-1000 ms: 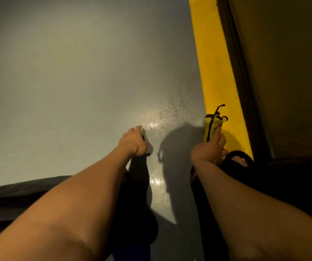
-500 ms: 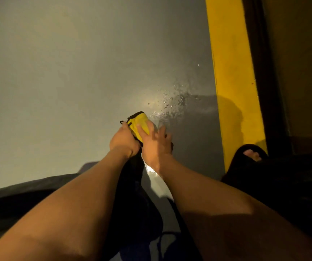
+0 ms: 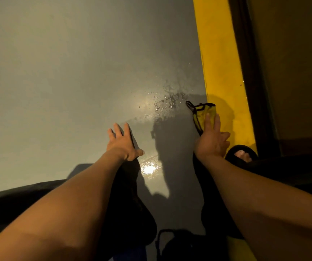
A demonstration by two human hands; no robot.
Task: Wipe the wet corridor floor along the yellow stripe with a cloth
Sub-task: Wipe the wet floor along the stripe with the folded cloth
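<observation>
Two hands in view, one cloth (image 3: 204, 114), one yellow stripe (image 3: 221, 72), one patch of water droplets (image 3: 165, 102) on the grey floor (image 3: 66, 72).

Left hand (image 3: 122, 143): fingers spread and straight, palm down on or just over the floor, holding nothing; contact cannot be confirmed in this light.

Right hand (image 3: 211, 138): straight fingers pressed flat onto the near end of the cloth, not curled round it. Cloth is yellow with dark edging, lying at the boundary of grey floor and stripe, just right of the droplets.

One foot in a dark sandal (image 3: 242, 155) beside the right wrist, on the stripe's near end.

Change from half a second ago: both hands were together on the cloth left of the droplets; now they are well apart, with the cloth at the stripe under the right hand alone.
</observation>
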